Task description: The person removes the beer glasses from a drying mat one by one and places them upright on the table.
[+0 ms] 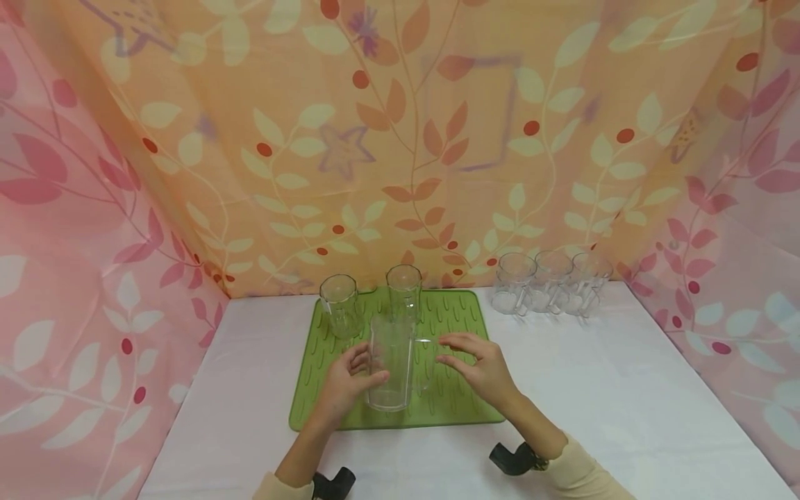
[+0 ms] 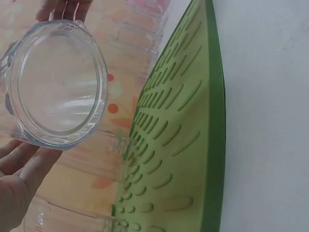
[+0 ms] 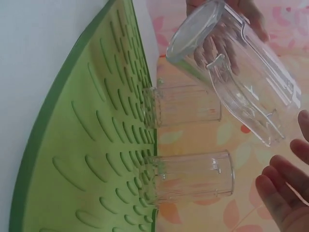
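Observation:
A clear glass mug [image 1: 390, 368] is held above a green drying mat [image 1: 462, 410], tilted with its round base [image 2: 58, 82] toward me. My left hand [image 1: 350, 385] grips it from the left side, thumb on the near face and fingers curled round behind. The mug's handle [image 3: 236, 96] points to the right. Beside that handle my right hand [image 1: 481, 371] hovers with thumb and fingers spread apart; in the right wrist view its fingertips [image 3: 265, 186] are separate from the glass. Two more glass mugs [image 1: 342, 309] [image 1: 405, 295] stand on the mat's far part.
Three glass mugs [image 1: 515, 285] stand in a row at the table's back right, handles facing forward. A white cloth [image 1: 581, 403] covers the table. Patterned curtains [image 1: 412, 139] enclose the back and both sides.

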A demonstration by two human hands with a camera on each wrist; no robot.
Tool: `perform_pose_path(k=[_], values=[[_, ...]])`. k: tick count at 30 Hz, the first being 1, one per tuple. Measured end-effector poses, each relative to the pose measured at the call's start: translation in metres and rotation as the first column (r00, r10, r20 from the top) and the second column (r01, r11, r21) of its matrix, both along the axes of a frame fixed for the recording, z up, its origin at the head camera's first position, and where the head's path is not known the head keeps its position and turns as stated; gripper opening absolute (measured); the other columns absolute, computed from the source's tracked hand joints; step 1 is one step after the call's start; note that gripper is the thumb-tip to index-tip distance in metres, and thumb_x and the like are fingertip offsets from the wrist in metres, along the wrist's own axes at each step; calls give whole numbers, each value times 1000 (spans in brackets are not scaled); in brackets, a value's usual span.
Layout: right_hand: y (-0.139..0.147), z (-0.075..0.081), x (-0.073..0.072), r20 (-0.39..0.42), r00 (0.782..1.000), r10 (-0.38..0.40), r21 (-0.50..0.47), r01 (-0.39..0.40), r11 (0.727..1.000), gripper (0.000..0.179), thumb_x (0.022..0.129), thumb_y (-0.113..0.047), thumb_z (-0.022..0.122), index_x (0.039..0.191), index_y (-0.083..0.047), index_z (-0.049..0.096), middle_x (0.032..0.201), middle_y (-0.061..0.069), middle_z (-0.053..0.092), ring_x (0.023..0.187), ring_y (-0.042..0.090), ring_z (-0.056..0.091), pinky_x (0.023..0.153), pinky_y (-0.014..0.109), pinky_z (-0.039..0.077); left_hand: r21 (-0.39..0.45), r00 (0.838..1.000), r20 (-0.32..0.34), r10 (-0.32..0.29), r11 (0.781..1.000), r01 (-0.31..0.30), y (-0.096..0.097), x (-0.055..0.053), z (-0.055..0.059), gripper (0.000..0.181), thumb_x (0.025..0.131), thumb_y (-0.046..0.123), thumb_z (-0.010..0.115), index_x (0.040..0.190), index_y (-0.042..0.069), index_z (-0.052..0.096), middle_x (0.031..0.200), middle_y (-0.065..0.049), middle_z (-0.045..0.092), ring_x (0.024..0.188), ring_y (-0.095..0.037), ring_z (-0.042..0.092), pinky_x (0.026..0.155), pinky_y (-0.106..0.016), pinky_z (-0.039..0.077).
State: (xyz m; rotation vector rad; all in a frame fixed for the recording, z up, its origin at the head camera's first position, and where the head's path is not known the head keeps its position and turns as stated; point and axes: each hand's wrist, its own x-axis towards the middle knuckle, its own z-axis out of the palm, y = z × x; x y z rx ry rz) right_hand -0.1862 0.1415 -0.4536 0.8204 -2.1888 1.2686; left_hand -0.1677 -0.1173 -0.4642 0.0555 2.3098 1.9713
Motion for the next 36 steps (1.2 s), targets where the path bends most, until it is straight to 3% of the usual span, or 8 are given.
perform_pose_path(k=[3,5,9,13,19,26,28,36], values=[[1,-3,0,115,993,-14,-4,14,1000,27,74,6,77,101,2,72,99,18,73,89,16,69,74,43,61,4,1000,-23,1,1000,-1,1,2,-1,67,79,19,80,138,8,50,126,-18,64,125,-34,55,101,-50,51],[2,-4,1,196,980,-11,-22,15,1000,26,78,3,76,104,1,72,101,16,73,91,11,68,76,39,61,12,999,-37,3,1000,-2,1,3,-2,67,79,17,81,138,8,50,125,-18,64,125,-34,56,102,-50,50],[4,-6,3,368,927,67,-124,-23,992,26,84,-4,73,109,2,70,105,20,71,95,15,68,81,25,60,37,998,-65,-4,999,6,0,3,-3,71,77,14,82,140,7,48,129,-20,61,125,-33,55,101,-42,52],[4,-9,3,467,871,154,-213,-58,975,31,87,-8,71,113,8,67,109,26,68,96,10,67,80,18,58,62,996,-88,-11,998,17,1,4,-3,74,76,11,83,140,6,47,132,-20,59,127,-34,54,99,-34,54],[2,-12,3,532,828,179,-236,-58,970,36,87,-10,71,116,10,64,110,27,68,93,-3,65,82,19,57,66,993,-116,-12,998,20,2,8,-3,77,75,10,83,142,5,45,140,-16,54,132,-36,50,103,-35,51],[3,-12,4,573,768,287,-333,-102,937,37,92,-11,66,120,12,62,109,32,67,95,17,72,78,26,61,39,990,-142,-24,999,30,3,10,-5,81,74,10,83,144,4,42,147,-17,47,137,-39,44,107,-42,45],[3,-11,4,576,762,296,-345,-102,933,38,92,-12,65,120,13,61,108,31,68,95,20,72,77,27,61,39,988,-150,-25,999,32,4,10,-5,81,74,9,84,143,3,42,147,-18,47,137,-39,44,108,-44,45],[3,-8,4,572,756,319,-366,-113,924,36,93,-7,63,119,18,59,105,33,67,90,3,70,78,25,60,40,984,-175,-44,998,52,7,12,-5,82,73,6,83,143,1,42,148,-21,44,136,-40,44,107,-47,44]])
